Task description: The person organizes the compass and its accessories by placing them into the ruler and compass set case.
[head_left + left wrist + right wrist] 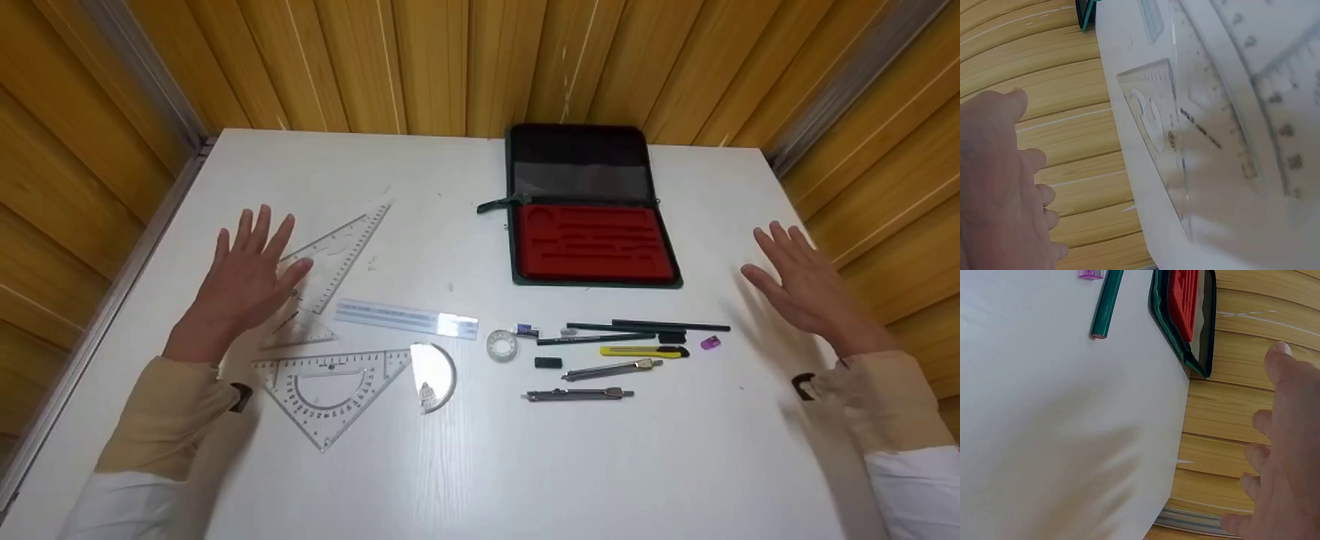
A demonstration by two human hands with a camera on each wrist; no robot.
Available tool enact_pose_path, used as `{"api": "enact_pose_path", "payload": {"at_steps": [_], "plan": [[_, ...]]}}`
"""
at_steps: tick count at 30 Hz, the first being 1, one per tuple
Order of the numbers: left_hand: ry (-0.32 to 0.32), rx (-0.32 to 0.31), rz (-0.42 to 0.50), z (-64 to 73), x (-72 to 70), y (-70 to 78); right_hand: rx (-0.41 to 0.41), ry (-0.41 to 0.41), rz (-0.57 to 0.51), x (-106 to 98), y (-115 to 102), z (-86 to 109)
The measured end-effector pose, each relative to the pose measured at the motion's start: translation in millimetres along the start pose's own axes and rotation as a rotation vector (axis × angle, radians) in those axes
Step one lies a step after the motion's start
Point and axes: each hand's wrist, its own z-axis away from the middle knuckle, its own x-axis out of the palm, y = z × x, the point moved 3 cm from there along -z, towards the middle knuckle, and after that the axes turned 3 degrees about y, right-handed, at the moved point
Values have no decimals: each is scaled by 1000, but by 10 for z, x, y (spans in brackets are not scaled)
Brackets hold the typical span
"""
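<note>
My left hand [244, 289] hovers palm down with fingers spread over the left of the table, partly covering a long clear set square [349, 259]. Another clear set square [311, 328] lies just below it, partly hidden. Nearer me are a triangular protractor [324, 431] and a half-round protractor [436, 375]. Above the table's right side, my right hand [806, 289] is spread too, holding nothing. Closest to it are a purple sharpener [710, 343] and dark green pencils [690, 325]. An unzipped case [592, 268] with a red moulded insert lies at the back, its slots vacant.
Mid-table lie a clear ruler [390, 316], a tape roll [491, 346], an eraser [526, 330], a yellow cutter [634, 351], a small dark box [548, 363] and two metal compasses [611, 370]. Wood-patterned panels [435, 67] enclose the table [480, 465] at the back and sides.
</note>
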Motion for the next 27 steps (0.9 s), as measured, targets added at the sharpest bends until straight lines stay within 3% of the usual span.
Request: {"api": "enact_pose_path", "payload": {"at_steps": [7, 16, 27], "plan": [[16, 9, -14, -253, 65, 321, 12, 8, -14, 24, -131, -118], [11, 108, -56, -611, 205, 829, 19, -11, -2, 115, -382, -258], [-59, 176, -64, -824, 523, 1386, 36, -80, -10, 273, -601, -331]]}}
